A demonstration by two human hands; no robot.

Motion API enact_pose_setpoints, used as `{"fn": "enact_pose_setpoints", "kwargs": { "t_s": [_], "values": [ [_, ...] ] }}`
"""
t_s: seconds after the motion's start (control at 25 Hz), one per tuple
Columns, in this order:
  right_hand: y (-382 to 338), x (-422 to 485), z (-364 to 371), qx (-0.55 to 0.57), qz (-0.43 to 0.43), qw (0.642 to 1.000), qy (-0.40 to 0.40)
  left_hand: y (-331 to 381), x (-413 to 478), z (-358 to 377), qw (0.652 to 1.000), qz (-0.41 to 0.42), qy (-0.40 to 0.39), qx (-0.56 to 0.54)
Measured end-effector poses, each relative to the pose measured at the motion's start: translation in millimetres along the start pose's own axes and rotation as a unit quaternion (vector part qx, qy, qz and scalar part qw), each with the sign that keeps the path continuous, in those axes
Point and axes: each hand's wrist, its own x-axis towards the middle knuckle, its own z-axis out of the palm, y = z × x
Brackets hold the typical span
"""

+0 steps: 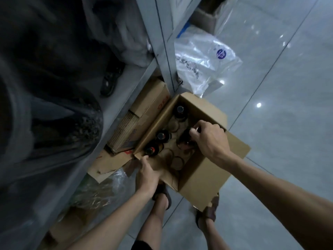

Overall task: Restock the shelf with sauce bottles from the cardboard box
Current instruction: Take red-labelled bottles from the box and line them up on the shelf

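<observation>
Sauce bottles sit upright in open cardboard box [207,170] on tiled floor [279,87], seen from above, dark caps up. One bottle [179,111] at far end, two more [162,136] [151,150] along the box's shelf-side wall, touching or nearly. Ring marks on bare box bottom between them. Right hand [210,139] reaches inside box, fingers curled down and clamped on top of a fourth dark bottle [185,139] near right wall; bottle mostly hidden by the hand. Left hand [148,174] grips near corner flap of box, fingers wrapped over the cardboard edge. Box sits just beside grey metal shelf [126,83]. Clear plastic bag [203,58] lies beyond box. Sandalled feet [207,213] under near edge.
</observation>
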Motion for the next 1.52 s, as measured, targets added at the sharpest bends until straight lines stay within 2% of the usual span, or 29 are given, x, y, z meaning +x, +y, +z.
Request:
{"fn": "enact_pose_setpoints", "kwargs": {
  "t_s": [0.12,0.24,0.32,0.44,0.64,0.76,0.92,1.04,1.24,1.36,1.52],
  "values": [
    [-50.9,-42.3,-94.6,-0.011,-0.028,0.998,-0.063,69.4,-76.7,-32.4,0.98,0.185,-0.028,0.072],
    [-119.6,-89.1,-194.6,-0.005,-0.061,0.99,-0.129,137.7,-157.3,-73.5,0.93,0.324,0.02,0.172],
    [-170.3,-129.9,-260.6,0.0,-0.079,0.985,-0.155,175.7,-216.1,-104.8,0.925,0.346,0.047,0.152],
    [-240.6,-194.0,-344.9,0.053,-0.112,0.978,-0.168,217.3,-295.9,-158.8,0.927,0.356,0.116,0.023],
    [-335.3,-310.9,-455.3,0.095,-0.221,0.963,-0.121,268.8,-425.1,-253.4,0.87,0.435,0.218,-0.076],
    [-379.5,-376.2,-496.5,0.103,-0.316,0.939,-0.089,281.4,-498.5,-303.1,0.836,0.472,0.238,-0.149],
    [-426.3,-438.3,-515.9,0.118,-0.434,0.889,-0.088,283.9,-583.4,-365.1,0.805,0.496,0.234,-0.228],
    [-455.9,-478.3,-502.7,0.119,-0.51,0.84,-0.143,268.4,-641.0,-416.9,0.802,0.49,0.251,-0.232],
    [-495.7,-544.2,-462.5,0.218,-0.541,0.785,-0.208,217.5,-717.1,-497.8,0.814,0.463,0.3,-0.183],
    [-528.3,-588.8,-430.6,0.244,-0.565,0.752,-0.238,171.2,-744.3,-532.4,0.809,0.456,0.329,-0.17],
    [-574.2,-639.2,-372.4,0.246,-0.57,0.735,-0.272,99.3,-757.5,-579.3,0.808,0.435,0.364,-0.161]
  ]
}}
